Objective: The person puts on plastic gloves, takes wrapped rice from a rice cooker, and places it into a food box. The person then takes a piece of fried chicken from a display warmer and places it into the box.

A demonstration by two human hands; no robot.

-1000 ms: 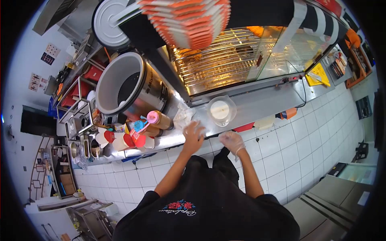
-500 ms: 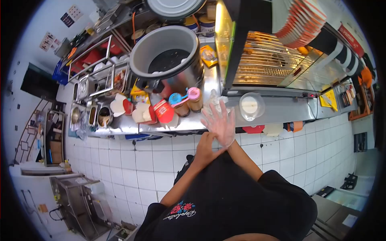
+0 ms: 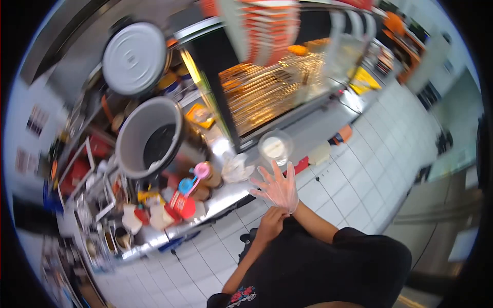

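A clear plastic glove covers my right hand, which is open with the fingers spread. My left hand is bare and closed at that wrist, its fingers pinching the cuff of the glove. Beyond the hands, a crumpled bundle of clear plastic lies on the steel counter. Nearest the gloved fingertips stands a round clear tub with something pale in it.
A large pot stands on the counter, beside bottles with pink and blue caps. Red-and-white paper boxes sit near its edge. Behind is a lit glass display cabinet with stacked cartons on top.
The view has turned and tilted, so the counter now runs diagonally. My left fingers have closed more tightly at the glove's cuff. My right hand stays spread.
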